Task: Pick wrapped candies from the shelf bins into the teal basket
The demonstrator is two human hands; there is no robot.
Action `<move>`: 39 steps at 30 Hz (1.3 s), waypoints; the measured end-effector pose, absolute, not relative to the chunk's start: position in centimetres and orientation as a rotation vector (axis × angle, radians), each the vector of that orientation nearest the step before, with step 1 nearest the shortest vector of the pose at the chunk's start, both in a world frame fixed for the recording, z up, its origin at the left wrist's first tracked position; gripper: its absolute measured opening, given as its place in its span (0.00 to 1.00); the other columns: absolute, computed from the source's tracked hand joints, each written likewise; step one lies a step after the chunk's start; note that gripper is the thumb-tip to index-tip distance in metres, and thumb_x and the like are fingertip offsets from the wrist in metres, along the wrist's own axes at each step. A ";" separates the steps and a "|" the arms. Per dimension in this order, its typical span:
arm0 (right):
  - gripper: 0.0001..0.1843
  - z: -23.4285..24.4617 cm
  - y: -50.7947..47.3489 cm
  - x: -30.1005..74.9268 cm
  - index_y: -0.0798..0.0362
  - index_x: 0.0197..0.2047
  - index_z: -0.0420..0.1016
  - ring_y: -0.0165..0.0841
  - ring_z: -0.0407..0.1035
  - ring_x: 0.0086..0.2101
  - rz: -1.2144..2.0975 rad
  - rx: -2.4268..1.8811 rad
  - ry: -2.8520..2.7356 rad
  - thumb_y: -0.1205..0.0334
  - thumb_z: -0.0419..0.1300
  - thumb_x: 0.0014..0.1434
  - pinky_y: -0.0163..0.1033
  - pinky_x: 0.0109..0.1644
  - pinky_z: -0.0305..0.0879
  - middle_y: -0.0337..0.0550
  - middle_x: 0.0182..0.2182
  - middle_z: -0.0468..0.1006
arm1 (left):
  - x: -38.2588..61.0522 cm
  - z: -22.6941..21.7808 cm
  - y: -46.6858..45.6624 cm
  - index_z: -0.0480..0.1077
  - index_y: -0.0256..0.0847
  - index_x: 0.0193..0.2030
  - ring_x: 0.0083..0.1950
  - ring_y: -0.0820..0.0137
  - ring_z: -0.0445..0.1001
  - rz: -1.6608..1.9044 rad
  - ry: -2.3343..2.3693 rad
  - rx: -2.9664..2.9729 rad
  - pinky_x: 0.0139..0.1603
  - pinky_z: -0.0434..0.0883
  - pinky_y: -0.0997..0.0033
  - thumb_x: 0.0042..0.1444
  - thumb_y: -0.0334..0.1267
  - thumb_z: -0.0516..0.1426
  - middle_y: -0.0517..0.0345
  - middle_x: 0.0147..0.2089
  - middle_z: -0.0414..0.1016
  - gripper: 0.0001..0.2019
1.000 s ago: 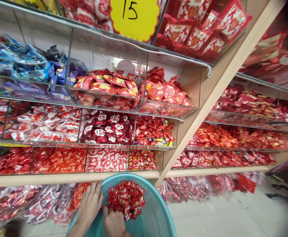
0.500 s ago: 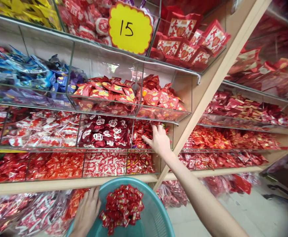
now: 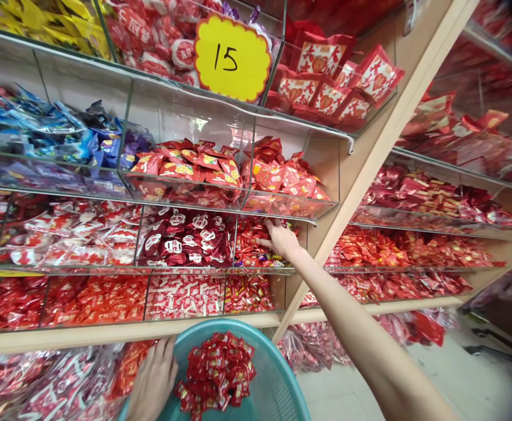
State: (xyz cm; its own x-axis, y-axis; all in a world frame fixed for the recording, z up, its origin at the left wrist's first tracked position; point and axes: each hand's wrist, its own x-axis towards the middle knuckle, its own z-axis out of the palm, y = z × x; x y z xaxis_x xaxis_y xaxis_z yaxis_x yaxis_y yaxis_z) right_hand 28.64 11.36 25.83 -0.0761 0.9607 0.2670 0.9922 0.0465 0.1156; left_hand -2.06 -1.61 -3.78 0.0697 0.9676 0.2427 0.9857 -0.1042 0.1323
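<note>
My left hand (image 3: 153,381) grips the rim of a teal plastic basket (image 3: 277,386) at the bottom of the view. A heap of small red wrapped candies (image 3: 216,369) lies in the basket. My right hand (image 3: 281,238) reaches up into a clear bin of red candy packets (image 3: 256,234) on the middle shelf. Its fingers are curled down into the packets, and what they hold is hidden.
Clear acrylic bins fill a wooden shelf unit (image 3: 370,158): dark red packets (image 3: 185,234), orange-printed packets (image 3: 194,164), blue wrappers (image 3: 54,128). A yellow price tag (image 3: 232,57) reads 15. More red sweets fill shelves to the right. Bagged goods lie on the tiled floor (image 3: 457,380).
My right hand left the candies in the basket, rose to the middle-shelf bin, and has now pushed its fingers down among the red packets. The left hand stayed on the rim.
</note>
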 end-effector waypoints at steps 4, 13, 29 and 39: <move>0.26 25.9 11.6 28.7 0.53 0.59 0.57 0.45 0.73 0.44 -0.456 -2.029 -2.248 0.50 0.55 0.61 0.43 0.43 0.67 0.59 0.54 0.67 | -2.0 -3.8 -1.6 0.61 0.37 0.62 0.55 0.62 0.69 -0.425 -2.058 -2.260 0.56 0.69 0.60 0.60 0.36 0.41 0.50 0.60 0.69 0.25; 0.27 25.4 11.4 28.1 0.52 0.60 0.57 0.43 0.72 0.44 -0.528 -2.036 -2.240 0.62 0.58 0.58 0.42 0.42 0.67 0.57 0.55 0.65 | -2.0 -3.9 -1.6 0.63 0.37 0.61 0.54 0.63 0.70 -0.466 -2.049 -2.249 0.55 0.69 0.60 0.60 0.36 0.42 0.50 0.59 0.70 0.24; 0.11 23.4 12.4 30.6 0.54 0.42 0.71 0.39 0.70 0.38 -0.363 -1.481 -1.887 0.61 0.50 0.61 0.39 0.40 0.61 0.51 0.39 0.77 | -1.9 -4.2 -1.4 0.62 0.37 0.62 0.54 0.62 0.69 -0.433 -2.061 -2.247 0.56 0.68 0.60 0.61 0.37 0.41 0.50 0.58 0.70 0.24; 0.19 22.4 11.9 30.3 0.53 0.33 0.69 0.26 0.62 0.23 0.552 -0.998 -1.080 0.49 0.65 0.44 0.32 0.26 0.61 0.34 0.24 0.71 | -1.9 -3.9 -1.7 0.62 0.36 0.61 0.54 0.61 0.68 -0.435 -2.088 -2.257 0.54 0.68 0.58 0.62 0.38 0.40 0.48 0.58 0.70 0.24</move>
State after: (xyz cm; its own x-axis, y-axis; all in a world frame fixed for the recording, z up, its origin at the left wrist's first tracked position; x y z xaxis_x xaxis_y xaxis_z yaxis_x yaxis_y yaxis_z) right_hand 30.31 11.95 22.38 0.4033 0.7884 0.4645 0.0852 0.4731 -0.8769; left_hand -1.90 -1.74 -3.86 0.0568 0.9720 0.2282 0.9822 -0.0954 0.1620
